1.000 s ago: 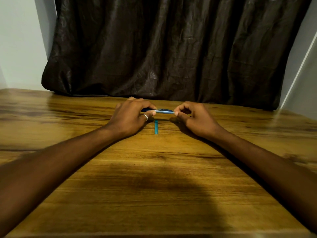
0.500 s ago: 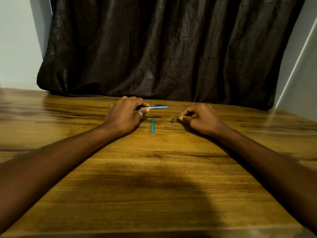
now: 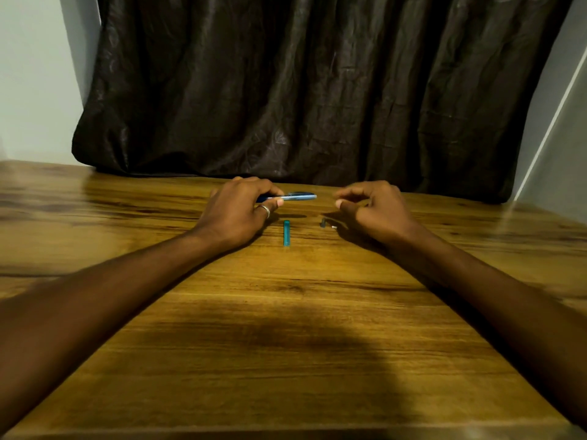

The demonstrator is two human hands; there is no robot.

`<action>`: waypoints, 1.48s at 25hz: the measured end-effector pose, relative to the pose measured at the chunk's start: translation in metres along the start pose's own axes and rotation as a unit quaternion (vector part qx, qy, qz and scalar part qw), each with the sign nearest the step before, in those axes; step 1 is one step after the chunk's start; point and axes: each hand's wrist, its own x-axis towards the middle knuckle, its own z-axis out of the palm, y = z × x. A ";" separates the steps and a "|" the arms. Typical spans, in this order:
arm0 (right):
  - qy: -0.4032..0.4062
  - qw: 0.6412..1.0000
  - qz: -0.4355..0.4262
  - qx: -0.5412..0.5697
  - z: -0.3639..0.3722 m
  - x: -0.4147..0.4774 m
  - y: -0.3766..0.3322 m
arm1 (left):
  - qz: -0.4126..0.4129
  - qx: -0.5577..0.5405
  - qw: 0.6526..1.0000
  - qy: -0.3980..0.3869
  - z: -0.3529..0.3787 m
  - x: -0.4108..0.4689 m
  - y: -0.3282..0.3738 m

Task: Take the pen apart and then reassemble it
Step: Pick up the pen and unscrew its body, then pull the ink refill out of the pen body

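Note:
My left hand (image 3: 241, 211) grips a blue pen barrel (image 3: 297, 196) held level just above the wooden table (image 3: 286, 312), its free end pointing right. A teal pen cap (image 3: 286, 233) lies on the table just right of that hand, pointing towards me. A small dark tip piece (image 3: 324, 222) lies on the table further right, beside my right hand (image 3: 374, 211). My right hand hovers with thumb and fingers curled and slightly apart, holding nothing that I can see, a short gap right of the barrel's end.
A dark curtain (image 3: 317, 90) hangs behind the table's far edge. Pale walls (image 3: 31, 74) stand on both sides. The table's near edge runs along the bottom of the view.
My right hand pulled the small tip piece off the barrel, set it on the table, and lifted slightly. The left hand kept holding the barrel.

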 end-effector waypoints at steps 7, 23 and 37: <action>-0.016 0.991 -0.015 0.132 0.014 -0.004 -0.026 | 0.040 -0.012 0.999 0.009 0.000 0.000 0.004; 0.021 0.996 -0.070 0.043 0.025 -0.010 -0.054 | 0.047 0.038 0.998 -0.010 -0.008 0.006 0.001; -0.085 0.976 0.012 -0.201 0.043 -0.025 -0.078 | -0.050 0.087 0.993 0.060 -0.008 0.009 -0.007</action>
